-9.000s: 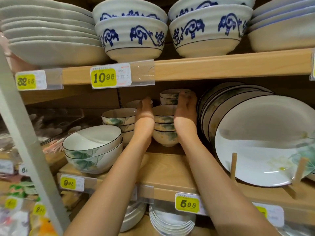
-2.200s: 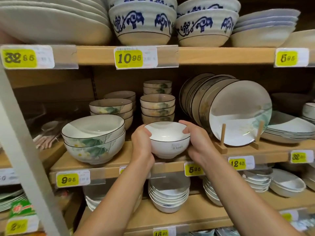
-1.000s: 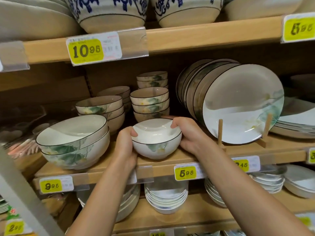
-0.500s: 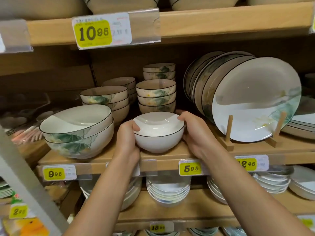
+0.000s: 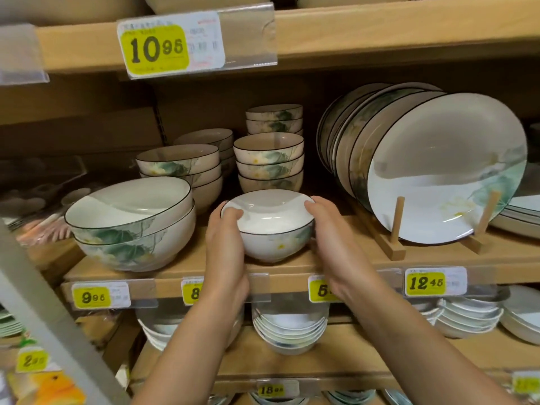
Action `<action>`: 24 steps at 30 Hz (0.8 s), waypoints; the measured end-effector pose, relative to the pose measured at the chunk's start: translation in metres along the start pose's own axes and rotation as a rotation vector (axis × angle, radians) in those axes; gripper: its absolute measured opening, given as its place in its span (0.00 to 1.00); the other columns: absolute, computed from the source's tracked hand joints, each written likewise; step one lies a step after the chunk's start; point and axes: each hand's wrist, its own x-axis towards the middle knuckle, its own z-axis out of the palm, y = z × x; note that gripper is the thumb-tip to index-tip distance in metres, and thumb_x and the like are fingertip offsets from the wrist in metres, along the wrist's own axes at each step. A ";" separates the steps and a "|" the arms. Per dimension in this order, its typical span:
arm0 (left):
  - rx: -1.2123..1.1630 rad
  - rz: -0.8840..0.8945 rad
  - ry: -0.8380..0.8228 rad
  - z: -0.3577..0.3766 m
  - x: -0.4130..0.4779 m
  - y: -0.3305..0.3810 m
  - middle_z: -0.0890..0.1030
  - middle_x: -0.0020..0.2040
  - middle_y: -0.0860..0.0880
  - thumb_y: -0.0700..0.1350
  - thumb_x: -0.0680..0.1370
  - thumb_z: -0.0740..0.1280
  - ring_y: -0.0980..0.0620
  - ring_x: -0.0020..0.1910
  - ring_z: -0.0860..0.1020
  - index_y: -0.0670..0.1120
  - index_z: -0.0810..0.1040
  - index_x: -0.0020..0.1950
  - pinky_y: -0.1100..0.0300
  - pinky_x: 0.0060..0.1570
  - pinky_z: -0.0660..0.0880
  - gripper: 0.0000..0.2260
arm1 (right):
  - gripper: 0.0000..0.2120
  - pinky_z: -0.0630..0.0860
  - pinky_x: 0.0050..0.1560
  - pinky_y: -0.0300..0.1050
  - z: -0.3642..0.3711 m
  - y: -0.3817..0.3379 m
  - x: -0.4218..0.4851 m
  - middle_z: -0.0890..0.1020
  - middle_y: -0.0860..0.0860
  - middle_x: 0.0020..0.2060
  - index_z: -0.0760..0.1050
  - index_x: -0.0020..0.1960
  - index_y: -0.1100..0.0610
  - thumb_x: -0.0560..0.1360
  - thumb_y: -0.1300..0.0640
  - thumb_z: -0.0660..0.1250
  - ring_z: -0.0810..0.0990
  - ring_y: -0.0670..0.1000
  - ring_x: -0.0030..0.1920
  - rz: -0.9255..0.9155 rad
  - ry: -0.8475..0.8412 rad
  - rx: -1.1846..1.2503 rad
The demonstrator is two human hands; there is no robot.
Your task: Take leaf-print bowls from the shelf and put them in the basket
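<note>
Both hands grasp 1 small white ceramic bowl (image 5: 271, 229) in the middle of the frame; it has a thin black rim and a green leaf print low on its side. The left hand (image 5: 225, 252) wraps the bowl's left flank with the thumb hooked over the rim. The right hand (image 5: 330, 247) cups the opposite flank, its thumb on the rim too. The bowl is at the front edge of the middle wooden shelf (image 5: 432, 255), and I cannot tell whether its foot touches the board.

Just behind it stands a stack of 3 matching small bowls (image 5: 268, 165), with a further stack (image 5: 274, 118) deeper in. At centre left, 2 large leaf-print bowls (image 5: 131, 226) nest together, and a stack of medium bowls (image 5: 181, 168) stands behind them. On the right, round leaf-print plates (image 5: 444, 171) stand on edge in a wooden peg rack (image 5: 398, 220). Yellow price tags on the shelf fronts read 10.95 (image 5: 157, 48) at upper left, 9.95 (image 5: 92, 296) at lower left and 12.45 (image 5: 426, 283) at lower right.
</note>
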 end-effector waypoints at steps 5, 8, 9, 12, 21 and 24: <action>0.039 -0.097 -0.102 -0.007 0.019 0.006 0.87 0.46 0.47 0.43 0.79 0.60 0.48 0.50 0.83 0.45 0.81 0.50 0.53 0.53 0.79 0.10 | 0.14 0.72 0.66 0.53 -0.005 -0.006 0.018 0.84 0.46 0.53 0.82 0.49 0.44 0.73 0.45 0.59 0.79 0.48 0.59 -0.032 -0.084 0.001; 0.074 -0.002 -0.003 -0.007 0.021 -0.003 0.84 0.55 0.48 0.49 0.81 0.60 0.50 0.57 0.81 0.47 0.79 0.59 0.55 0.60 0.75 0.13 | 0.11 0.76 0.54 0.42 -0.006 0.003 0.022 0.84 0.40 0.48 0.81 0.49 0.41 0.77 0.44 0.59 0.81 0.40 0.52 -0.093 -0.038 -0.006; 0.089 0.041 0.045 -0.007 0.019 -0.006 0.82 0.57 0.49 0.51 0.81 0.60 0.51 0.60 0.79 0.47 0.78 0.62 0.55 0.62 0.74 0.14 | 0.11 0.75 0.52 0.41 -0.006 0.005 0.022 0.84 0.41 0.49 0.80 0.53 0.43 0.78 0.44 0.60 0.81 0.40 0.51 -0.091 -0.027 0.013; 0.062 0.086 -0.061 -0.003 0.004 -0.009 0.80 0.62 0.48 0.59 0.78 0.58 0.51 0.64 0.76 0.47 0.75 0.67 0.51 0.67 0.70 0.24 | 0.14 0.74 0.49 0.34 -0.001 0.003 0.012 0.80 0.39 0.51 0.72 0.63 0.46 0.80 0.43 0.58 0.79 0.37 0.52 -0.090 -0.019 0.066; -0.173 0.273 -0.132 0.065 0.049 0.088 0.83 0.58 0.44 0.55 0.80 0.58 0.47 0.59 0.80 0.46 0.82 0.57 0.50 0.64 0.74 0.19 | 0.27 0.74 0.60 0.50 0.028 -0.114 0.056 0.79 0.47 0.59 0.71 0.67 0.48 0.75 0.34 0.56 0.77 0.48 0.59 -0.369 0.138 0.062; 0.003 0.273 -0.073 0.083 0.088 0.091 0.72 0.72 0.42 0.53 0.84 0.51 0.44 0.70 0.70 0.43 0.69 0.73 0.49 0.72 0.64 0.23 | 0.26 0.64 0.71 0.54 0.036 -0.118 0.096 0.70 0.54 0.71 0.65 0.74 0.52 0.81 0.40 0.53 0.70 0.56 0.69 -0.336 0.167 0.043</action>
